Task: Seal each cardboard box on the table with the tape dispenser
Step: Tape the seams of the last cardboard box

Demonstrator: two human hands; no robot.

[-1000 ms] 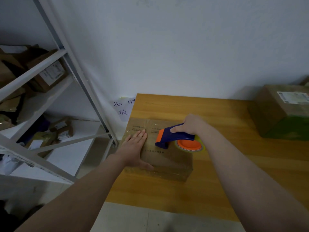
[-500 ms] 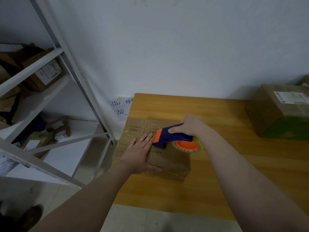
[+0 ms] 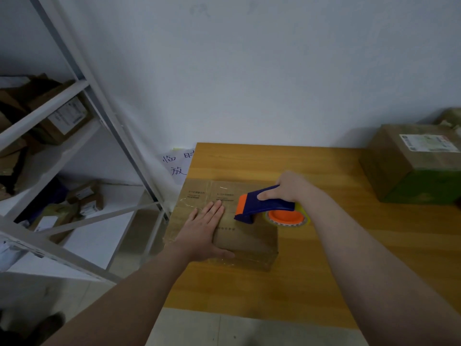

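Pinning the cardboard box (image 3: pixel 247 242) at the near-left edge of the table (image 3: pixel 249 290) with the left hand (image 3: pixel 203 233): palm flat on the lid, fingers straight and together, pointing far and a little right, thumb spread along the near edge. Gripping the tape dispenser (image 3: pixel 264 206) in the right hand (image 3: pixel 290 189), fingers curled round the blue handle, thumb laid along its near side. Blade end, orange and blue, down on the lid just right of the left fingertips; orange roll at the box's right edge. Long axis of the dispenser running left to right, across the lid. Glossy tape seemingly laid over the left part of the lid and down the near face, though hard to say in this dim light where the strip ends. Judging the next pull to go rightward, away from the flat hand, so no call to lift it; right hand nearer the work, left only bracing. Well apart at the far right, a second cardboard box (image 3: pixel 409 166) with a white label, not yet reached. Beyond the table's left edge, a metal shelf rack (image 3: pixel 50 108) loaded with parcels.
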